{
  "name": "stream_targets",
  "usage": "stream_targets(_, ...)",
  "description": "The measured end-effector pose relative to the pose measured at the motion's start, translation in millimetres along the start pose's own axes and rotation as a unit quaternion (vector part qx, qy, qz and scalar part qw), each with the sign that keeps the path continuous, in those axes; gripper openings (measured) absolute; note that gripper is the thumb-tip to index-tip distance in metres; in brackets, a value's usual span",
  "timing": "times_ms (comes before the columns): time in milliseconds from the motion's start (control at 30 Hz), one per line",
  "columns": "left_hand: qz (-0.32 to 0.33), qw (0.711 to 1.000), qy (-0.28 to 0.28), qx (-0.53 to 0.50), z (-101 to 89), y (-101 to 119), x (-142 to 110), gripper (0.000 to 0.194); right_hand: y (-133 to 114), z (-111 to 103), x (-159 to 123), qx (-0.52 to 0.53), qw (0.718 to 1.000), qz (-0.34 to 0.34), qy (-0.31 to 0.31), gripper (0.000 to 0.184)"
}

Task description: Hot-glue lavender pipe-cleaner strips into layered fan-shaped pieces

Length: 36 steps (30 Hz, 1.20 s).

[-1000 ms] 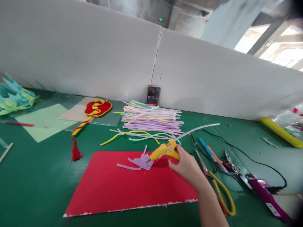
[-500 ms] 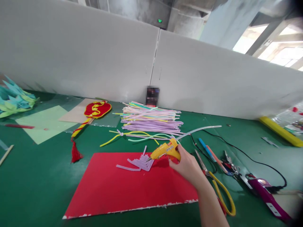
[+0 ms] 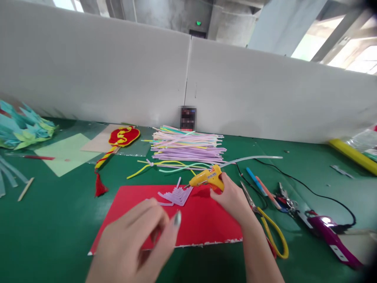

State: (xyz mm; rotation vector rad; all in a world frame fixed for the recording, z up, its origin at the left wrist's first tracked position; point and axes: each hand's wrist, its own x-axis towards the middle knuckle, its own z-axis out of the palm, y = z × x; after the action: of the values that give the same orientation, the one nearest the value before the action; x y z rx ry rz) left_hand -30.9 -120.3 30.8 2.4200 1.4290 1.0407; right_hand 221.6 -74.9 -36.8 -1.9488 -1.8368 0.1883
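the right hand (image 3: 228, 192) is curled round the handle of a yellow glue gun (image 3: 207, 178), whose nozzle points left, just at the lilac strip piece (image 3: 178, 195); that piece lies on the far part of a red sheet (image 3: 203, 224) on the green worktop (image 3: 53, 232); the left hand (image 3: 138, 236) hovers near the sheet's near left side, fingers bent, thumb apart from the curled fingertips, and whether it pinches anything cannot be told; scissors (image 3: 265, 220) lie right of the sheet; a bundle of coloured strips (image 3: 188, 147) lies beyond it
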Motion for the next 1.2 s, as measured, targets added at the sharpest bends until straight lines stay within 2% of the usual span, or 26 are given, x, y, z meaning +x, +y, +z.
stream_targets(133, -0.044, 0.995, -0.035, 0.085, 26.7, -16, 33, 0.049, 1, 2, 2, 0.004, 0.999, 0.020, 0.028, 0.024)
stream_targets(300, -0.093, 0.984, -0.067, 0.135, 62.8, -35, 59, 0.051, 3, 6, 6, 0.000, 0.996, 0.063, 0.056, 0.022)
stream_targets(433, -0.122, 0.971, -0.142, 0.149, 78.2, -38, 73, 0.046, 6, 6, 9, -0.010, 0.992, 0.099, 0.077, 0.022)
stream_targets(533, -0.118, 0.966, -0.190, 0.129, 84.5, -40, 77, 0.037, 7, 4, 9, -0.011, 0.988, 0.124, 0.096, 0.025)
stream_targets(667, -0.063, 0.963, -0.249, 0.081, 89.5, -43, 75, 0.011, 7, 3, 9, -0.006, 0.986, 0.136, 0.096, 0.025)
stream_targets(700, -0.052, 0.961, -0.260, 0.075, 90.6, -44, 74, 0.010, 6, 3, 9, -0.007, 0.986, 0.137, 0.093, 0.025)
stream_targets(900, -0.003, 0.951, -0.301, 0.074, 97.7, -51, 73, 0.029, 4, 3, 9, -0.007, 0.987, 0.136, 0.089, 0.024)
stream_targets(1067, 0.016, 0.942, -0.330, 0.062, 100.2, -49, 78, 0.049, 4, 2, 9, -0.012, 0.984, 0.144, 0.103, 0.025)
stream_targets(1200, 0.017, 0.936, -0.346, 0.066, 101.5, -43, 82, 0.052, 4, 3, 9, -0.009, 0.981, 0.152, 0.116, 0.026)
